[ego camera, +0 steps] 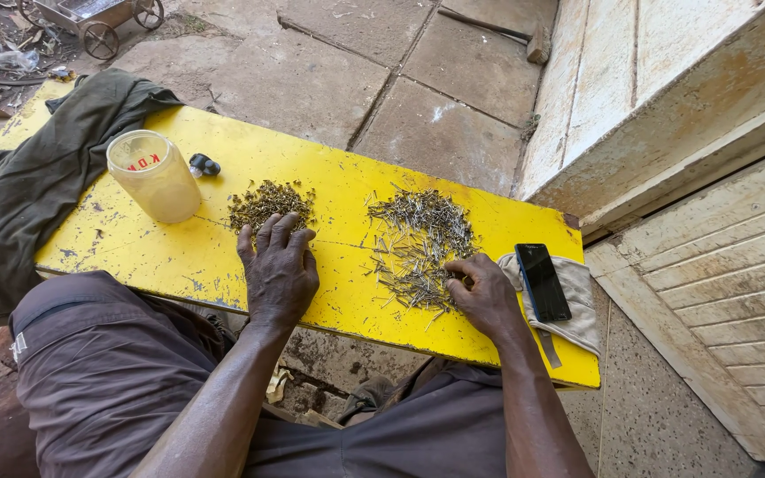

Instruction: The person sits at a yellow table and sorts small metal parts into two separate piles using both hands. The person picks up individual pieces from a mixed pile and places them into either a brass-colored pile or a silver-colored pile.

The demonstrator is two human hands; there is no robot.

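On the yellow board [135, 252], the right hand [486, 295] pinches with curled fingers at the near edge of the nail pile [420, 243], while the left hand [278, 270] lies flat, fingers spread, just below the brass screw heap [269, 204].

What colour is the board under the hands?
Bright yellow, chipped in places; the board shows best in the head view.

My left hand [278, 270] lies flat on the yellow desk [135, 243] below a brass-coloured heap [269, 203]; my right hand [486, 295] pinches at the pile of silver nails [418, 239]
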